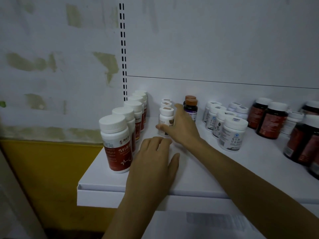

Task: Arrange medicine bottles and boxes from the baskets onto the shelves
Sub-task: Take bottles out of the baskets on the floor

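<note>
Right now the front small white bottle [166, 120] stands upright on the shelf [198, 171], heading a file of three that runs straight back to the wall. The right hand [181, 130] grips it, thumb across its front, fingers up its right side. The left hand [155, 157] lies flat and relaxed just short of it, holding nothing. Leftward stand six red-labelled bottles [117, 144] (the rear ones crowd together), and rightward two brown-capped bottles [190, 107].

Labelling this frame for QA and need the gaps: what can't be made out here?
All in the head view:
- Label of the front small white bottle: partly covered by the right hand gripping it.
- Lower label of the purple-label bottle: behind that hand.
- The dark red bottles at far right: blurred, cut by the frame edge.
- The baskets: outside the frame.
</note>
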